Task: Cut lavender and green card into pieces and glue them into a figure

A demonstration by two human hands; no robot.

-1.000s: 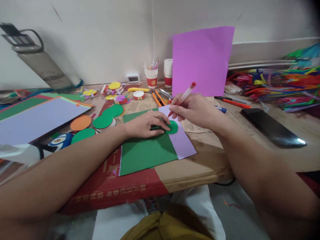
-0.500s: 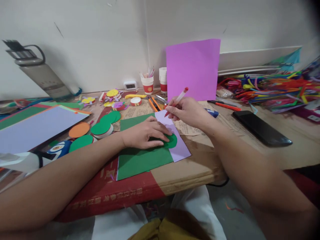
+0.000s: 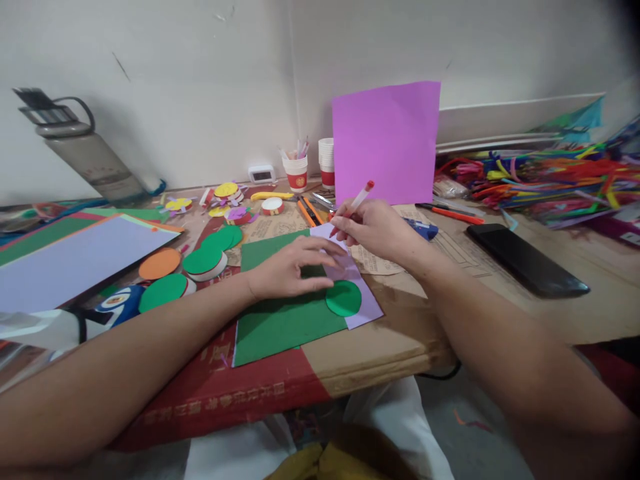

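Cardboard (image 3: 400, 333) covers the table, a pink sheet (image 3: 386, 141) propped at its far side and a black phone (image 3: 525, 260) to the right. Green paper (image 3: 280, 320) lies near the edge with a lilac strip (image 3: 367, 308) beside it. The left hand (image 3: 293, 270) rests flat on the green paper, fingers spread, grasping nothing — the green disc (image 3: 343, 298) lies just right of it, across both sheets. The right hand (image 3: 375, 230) grips a red-capped pen (image 3: 356, 200) over the strip's far end.
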